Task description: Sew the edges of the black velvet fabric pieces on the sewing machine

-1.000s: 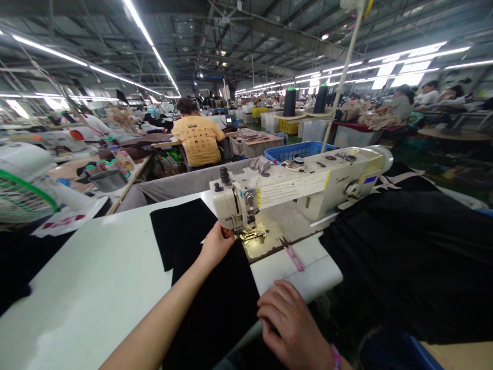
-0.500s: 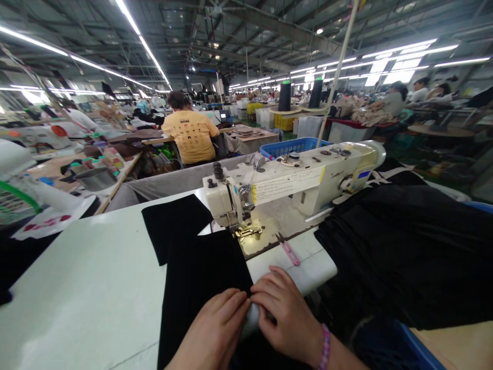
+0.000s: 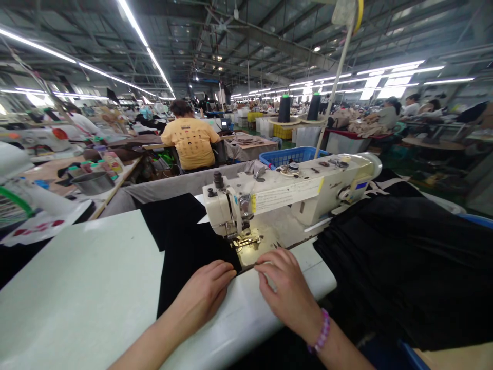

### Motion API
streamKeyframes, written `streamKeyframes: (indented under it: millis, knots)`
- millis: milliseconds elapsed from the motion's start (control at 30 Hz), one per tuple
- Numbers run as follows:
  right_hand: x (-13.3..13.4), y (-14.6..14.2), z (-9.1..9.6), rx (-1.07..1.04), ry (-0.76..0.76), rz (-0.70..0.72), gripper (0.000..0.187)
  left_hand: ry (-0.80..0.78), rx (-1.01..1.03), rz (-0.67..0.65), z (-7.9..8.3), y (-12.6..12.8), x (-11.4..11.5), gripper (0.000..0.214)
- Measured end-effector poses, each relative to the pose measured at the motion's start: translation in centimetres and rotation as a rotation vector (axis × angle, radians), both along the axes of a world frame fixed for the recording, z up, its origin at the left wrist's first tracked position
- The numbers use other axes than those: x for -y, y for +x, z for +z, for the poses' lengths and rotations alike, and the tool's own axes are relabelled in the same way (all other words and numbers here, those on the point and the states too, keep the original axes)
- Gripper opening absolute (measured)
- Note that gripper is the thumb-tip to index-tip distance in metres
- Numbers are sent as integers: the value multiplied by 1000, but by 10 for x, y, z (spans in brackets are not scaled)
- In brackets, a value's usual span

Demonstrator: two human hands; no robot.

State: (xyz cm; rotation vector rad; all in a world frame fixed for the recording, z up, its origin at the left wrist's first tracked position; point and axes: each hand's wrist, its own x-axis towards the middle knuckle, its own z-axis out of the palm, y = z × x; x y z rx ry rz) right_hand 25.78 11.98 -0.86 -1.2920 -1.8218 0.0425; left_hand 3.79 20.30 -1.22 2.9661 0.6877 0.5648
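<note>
Your left hand (image 3: 204, 293) has pulled back from the presser foot and now lies flat on the black fabric (image 3: 185, 252). Your right hand (image 3: 287, 290) has moved up from the desk edge to the needle plate, covering the pink snips. The fabric has slid forward.

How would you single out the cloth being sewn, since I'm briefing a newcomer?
Start at the cream sewing machine on the white table. Left of its needle lies the flat black fabric piece, with the left hand pressing its edge. Unlike the heaped black fabric pile on the right, it lies flat.
</note>
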Motion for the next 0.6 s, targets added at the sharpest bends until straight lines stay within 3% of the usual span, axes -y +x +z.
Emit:
streamKeyframes:
  millis: [267,367,500,600]
  knots:
    - [52,102,48,181,249,-432,17,-44,20,31,12,0,-40,33]
    - [74,141,60,328,274,-691,30,-49,-11,65,13,-1,-51,34]
    - [87,201,45,541,42,-1031,65,-35,-12,158,7,2,-47,35]
    - [81,241,21,402,-138,-972,56,2,11,264,-4,5,-36,38]
